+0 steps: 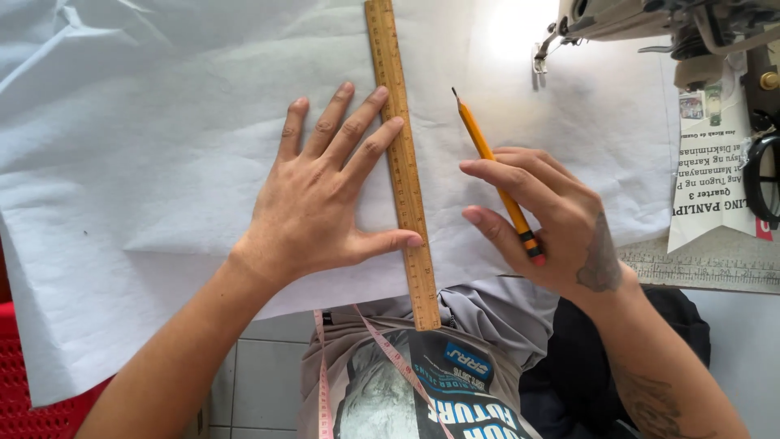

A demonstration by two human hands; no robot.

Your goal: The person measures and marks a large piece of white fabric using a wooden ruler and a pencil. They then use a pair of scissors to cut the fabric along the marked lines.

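My left hand (325, 195) lies flat, fingers spread, on a large white sheet of paper (146, 146), its fingertips and thumb pressing against the left edge of a long wooden ruler (404, 171). The ruler runs from the top of the view down past the sheet's near edge. My right hand (544, 219) holds a yellow pencil (487, 158) to the right of the ruler, its tip pointing up and away, lifted off or just above the paper.
A sewing machine (650, 20) stands at the top right, next to printed paper sheets (711, 162). A pink measuring tape (382, 349) hangs around my neck over my lap. A red crate (24, 390) sits at the lower left, above tiled floor.
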